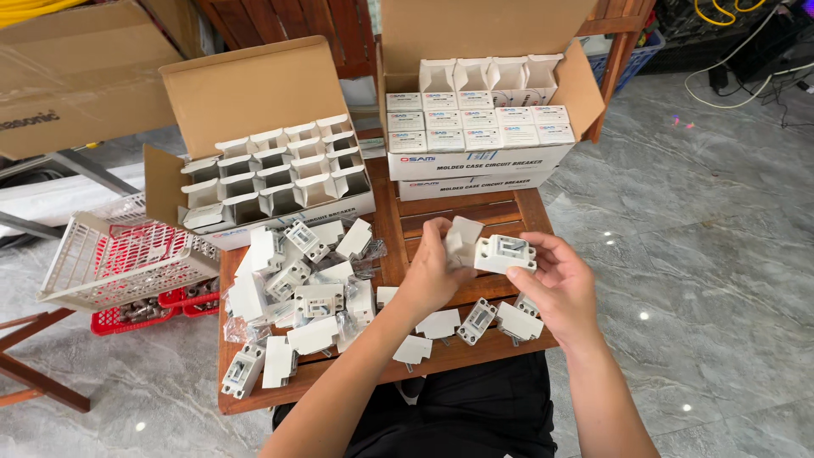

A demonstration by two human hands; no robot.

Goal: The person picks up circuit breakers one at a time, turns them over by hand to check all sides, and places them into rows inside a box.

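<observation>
- Both hands are up over the middle of the small wooden table (517, 212), just above its near edge, working one white breaker unit (504, 252) between them.
- Right hand (560, 288): fingers curled halfway shut, thumb on top, the breaker pinched at its right end. It looks like a firm hold, not a full fist.
- Left hand (432, 271): fingers closed around a white cover piece (462, 237) pressed against the breaker's left side; whether it is seated or only touching, I cannot tell.
- Risk, as I judge it: the breaker hangs in mid-air on fingertips alone. One slip and it drops onto the loose white pieces (475, 321) lying right below, near the front edge, and could knock one off onto the stone floor (704, 254).
- The heap of breakers and plastic bags (297, 297) crowds the table's left half; a forearm sweep there would push parts off the left front corner.
- The open carton of empty white sleeves (271, 170) overhangs the back left corner; the carton of closed small boxes (475, 127) sits at the back edge, well apart from the hands.
</observation>
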